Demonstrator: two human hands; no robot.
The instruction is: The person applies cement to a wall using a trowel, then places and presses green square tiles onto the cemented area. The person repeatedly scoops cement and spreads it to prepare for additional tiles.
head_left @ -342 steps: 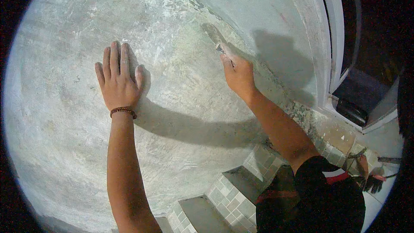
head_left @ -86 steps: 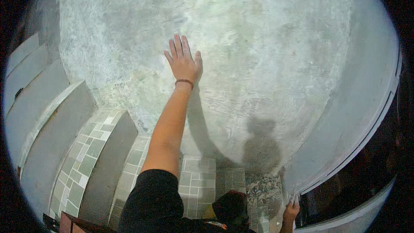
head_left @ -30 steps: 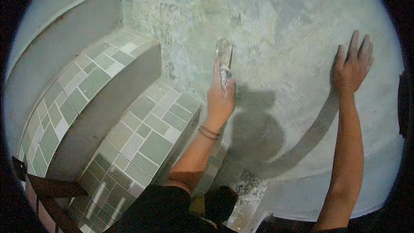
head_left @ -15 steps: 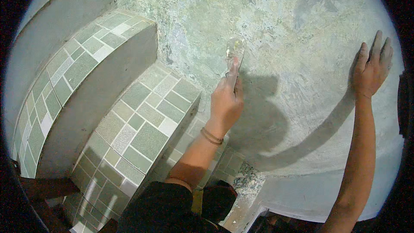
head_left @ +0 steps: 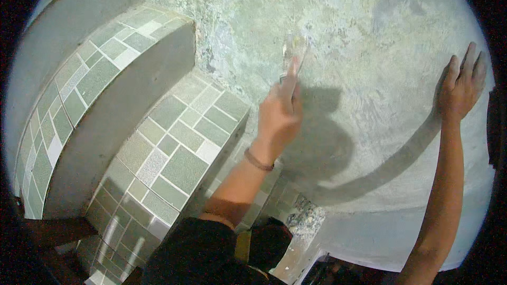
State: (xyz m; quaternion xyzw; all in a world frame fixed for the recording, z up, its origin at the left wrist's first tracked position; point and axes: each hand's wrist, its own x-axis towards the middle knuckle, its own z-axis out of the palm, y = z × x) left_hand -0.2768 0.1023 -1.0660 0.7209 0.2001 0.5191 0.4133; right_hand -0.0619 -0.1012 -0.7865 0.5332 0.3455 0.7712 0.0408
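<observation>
My left hand [head_left: 280, 116] is closed around a scraper [head_left: 293, 55], with one finger stretched along it toward the blade. The scraper's flat blade is against the rough, patchy plaster wall [head_left: 348, 37]; motion blurs its edge. At the right, my right hand [head_left: 460, 92] rests on the same wall with its fingers extended. It holds nothing, and its fingertips look grey with dust. A dark band circles my left wrist.
To the left, curved steps [head_left: 185, 166] bear green and white tiles, with bare grey risers [head_left: 121, 108]. Loose chips [head_left: 306, 221] lie at the wall's foot. A grey ledge [head_left: 359, 232] runs along the lower right. My shadow falls across the wall.
The scraper and my left hand have shifted slightly up and right. My right hand sits slightly lower and further right in the picture, while the steps have also shifted a little with the view.
</observation>
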